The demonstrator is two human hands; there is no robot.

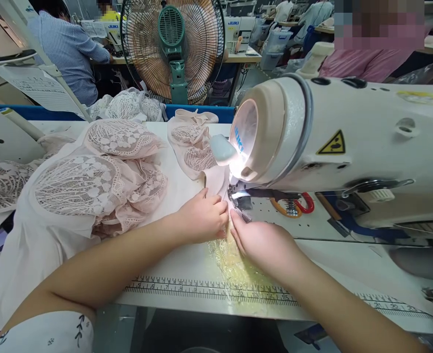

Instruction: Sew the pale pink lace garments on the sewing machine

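Note:
My left hand (pixel 205 215) is closed just in front of the needle area, its fingers curled at the edge of a pale pink lace bra (pixel 190 142). A short dark thin thing (pixel 204 180) sticks up beside its fingertips. The bra lies behind that hand, its plain edge running toward the presser foot (pixel 233 193) of the sewing machine (pixel 348 132). On the other side, my right hand (pixel 264 240) has its fingers pressed together by the foot; what they hold is hidden. The machine's lamp lights this spot.
Pink lace garments (pixel 87 181) are heaped at the left. Yellowish clear tape (pixel 234 260) and a printed ruler (pixel 201 289) run along the table front. Scissors with red and orange handles (pixel 293 203) lie under the machine arm. A fan (pixel 172 49) and other people are beyond.

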